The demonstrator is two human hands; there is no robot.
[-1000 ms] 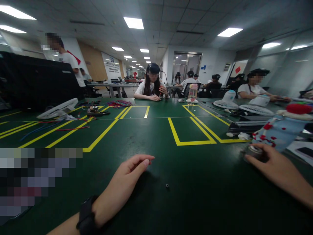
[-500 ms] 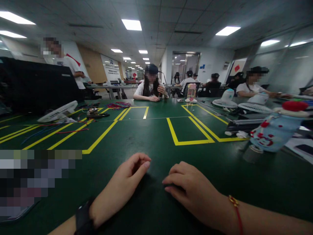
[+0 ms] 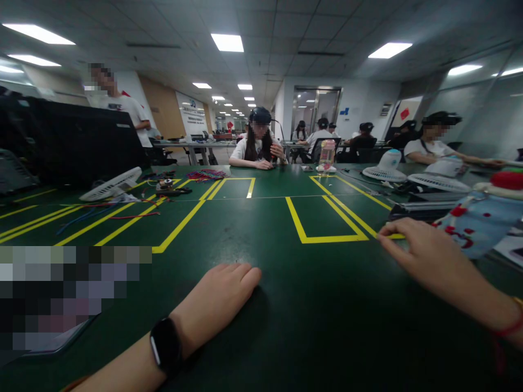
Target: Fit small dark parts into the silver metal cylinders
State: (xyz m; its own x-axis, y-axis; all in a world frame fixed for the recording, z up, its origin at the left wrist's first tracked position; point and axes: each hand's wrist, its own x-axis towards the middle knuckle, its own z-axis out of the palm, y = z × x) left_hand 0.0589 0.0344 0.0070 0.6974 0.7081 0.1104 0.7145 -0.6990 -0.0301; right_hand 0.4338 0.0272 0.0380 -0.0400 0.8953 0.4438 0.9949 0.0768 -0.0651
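Observation:
My left hand (image 3: 220, 299) rests palm down on the green table (image 3: 302, 310), fingers curled under and close together. Nothing shows in it, and a black watch (image 3: 165, 345) is on its wrist. At the right, my right hand (image 3: 429, 256) reaches out in front of a light-blue cup (image 3: 474, 223) with red decorations and a red top. Its thumb and forefinger tips are close together beside a yellow tape line (image 3: 339, 238). Whatever lies behind this hand is hidden, and I cannot tell whether it touches the cup.
White fans (image 3: 384, 169) lie at the right rear, and another white fan (image 3: 112, 185) lies tilted at left. Coloured wires (image 3: 206, 174) and a pink bottle (image 3: 327, 155) are farther back. A person (image 3: 255, 147) sits opposite. A dark-edged device (image 3: 61, 345), partly blurred out, lies at lower left.
My right hand has moved right and forward from the table's middle to the cup, covering a small grey cylinder seen before. My left hand has turned palm down. The view has shifted slightly left.

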